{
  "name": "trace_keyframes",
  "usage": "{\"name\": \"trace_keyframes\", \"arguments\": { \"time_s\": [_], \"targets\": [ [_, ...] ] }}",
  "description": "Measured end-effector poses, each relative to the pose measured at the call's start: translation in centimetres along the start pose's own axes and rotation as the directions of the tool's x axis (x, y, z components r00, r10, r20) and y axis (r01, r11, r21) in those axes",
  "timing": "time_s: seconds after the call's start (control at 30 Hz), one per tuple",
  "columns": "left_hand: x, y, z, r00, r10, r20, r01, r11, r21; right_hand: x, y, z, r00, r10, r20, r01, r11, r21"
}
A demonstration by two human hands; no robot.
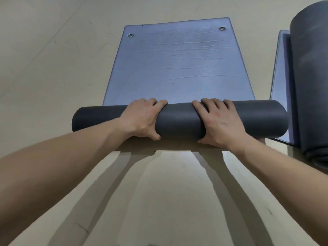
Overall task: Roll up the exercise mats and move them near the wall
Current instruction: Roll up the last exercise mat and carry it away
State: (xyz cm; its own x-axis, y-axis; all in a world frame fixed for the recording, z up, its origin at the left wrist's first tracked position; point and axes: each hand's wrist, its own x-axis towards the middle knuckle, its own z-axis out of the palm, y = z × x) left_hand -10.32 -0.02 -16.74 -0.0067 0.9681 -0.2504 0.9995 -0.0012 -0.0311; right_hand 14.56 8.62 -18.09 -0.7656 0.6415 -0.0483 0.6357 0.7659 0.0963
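A grey-blue exercise mat [175,64] lies on the floor ahead of me, its near part wound into a dark grey roll [179,119] that runs left to right. My left hand [142,118] grips the roll left of its middle, fingers curled over the top and thumb underneath. Right of the middle, my right hand [218,123] grips the roll the same way. The flat part stretches away from me and has two metal eyelets [130,35] at its far corners.
A second dark grey mat roll [310,86] lies at the right edge, running away from me on top of another flat mat [280,82]. Pale beige floor [53,59] surrounds the mats, and my arms cast shadows on it in front of me.
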Motion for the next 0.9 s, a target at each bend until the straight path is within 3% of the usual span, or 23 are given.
{"name": "trace_keyframes", "arguments": {
  "time_s": [0.1, 0.27, 0.33, 0.5, 0.57, 0.67, 0.73, 0.8, 0.9],
  "targets": [
    [0.2, 0.1, -0.7, 0.999, -0.003, 0.047, 0.006, 0.998, -0.056, 0.7, 0.4, -1.6, 0.999, -0.024, 0.043, 0.023, 0.999, 0.023],
    [0.6, -0.5, -2.4, 0.906, 0.048, 0.422, 0.068, 0.964, -0.257, 1.0, 0.9, -4.6, 0.941, -0.122, 0.317, 0.066, 0.981, 0.181],
    [0.2, -0.3, -1.4, 0.877, 0.075, 0.474, 0.093, 0.943, -0.32, 0.3, 0.6, -4.3, 0.918, -0.135, 0.373, 0.067, 0.98, 0.189],
    [0.6, -0.5, -1.9, 0.862, 0.065, 0.502, 0.173, 0.894, -0.413, -2.5, -1.4, -1.5, 0.992, -0.097, 0.077, 0.098, 0.995, -0.006],
    [0.0, -0.1, -1.6, 0.886, 0.044, 0.461, 0.142, 0.922, -0.361, -2.7, -1.6, -1.2, 0.99, -0.109, 0.094, 0.112, 0.993, -0.027],
    [-2.9, 0.9, 0.9, 0.997, -0.025, 0.077, 0.028, 0.999, -0.043, 0.6, -0.4, -3.2, 0.96, -0.125, 0.249, 0.104, 0.99, 0.098],
    [-4.7, 1.7, 3.0, 0.995, -0.015, -0.095, 0.027, 0.991, 0.128, 2.8, 0.3, -4.1, 0.934, -0.136, 0.33, 0.089, 0.984, 0.154],
    [-4.2, 1.2, 3.2, 0.995, -0.002, -0.1, 0.016, 0.991, 0.132, 3.0, 0.2, -3.2, 0.954, -0.116, 0.277, 0.088, 0.99, 0.109],
    [-1.5, -0.4, 1.0, 0.999, 0.014, 0.039, -0.015, 1.0, 0.014, 0.2, -1.1, -0.1, 0.998, -0.043, 0.042, 0.044, 0.999, -0.02]
  ]
}}
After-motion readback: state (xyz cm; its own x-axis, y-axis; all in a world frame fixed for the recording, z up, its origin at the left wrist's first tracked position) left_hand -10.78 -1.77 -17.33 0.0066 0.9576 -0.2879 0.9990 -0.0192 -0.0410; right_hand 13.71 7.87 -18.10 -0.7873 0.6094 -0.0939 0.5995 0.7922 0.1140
